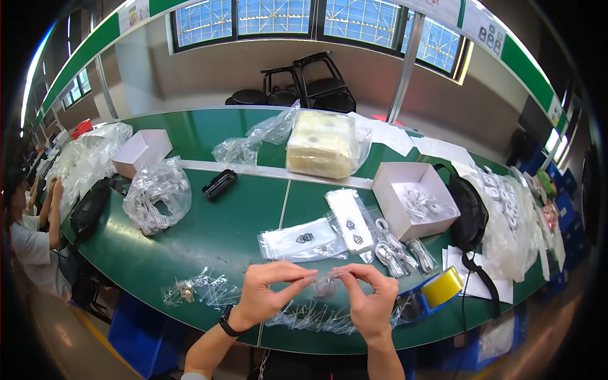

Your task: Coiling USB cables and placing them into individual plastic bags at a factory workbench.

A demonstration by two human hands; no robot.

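Note:
Above the near edge of the green table, my left hand (268, 292) and my right hand (369, 299) face each other. The fingertips of both are pinched on a small clear plastic bag (324, 287), drawn out between them. Something greyish shows through the plastic, too small to make out. Below the hands lies a row of thin, clear and white strips (310, 318). Just beyond them are two stacks of flat clear bags with dark print, one lying sideways (285, 240) and one slanted (345, 209). Coiled white cables (391, 253) lie beyond my right hand.
A blue tape dispenser with yellow tape (443, 288) stands at right, near a white box (386, 196) holding cables. More thin strips (202, 290) lie at left. Farther off are a black case (220, 185), bagged cables (157, 196) and a wrapped bundle (323, 144). Another person (38, 240) works at far left.

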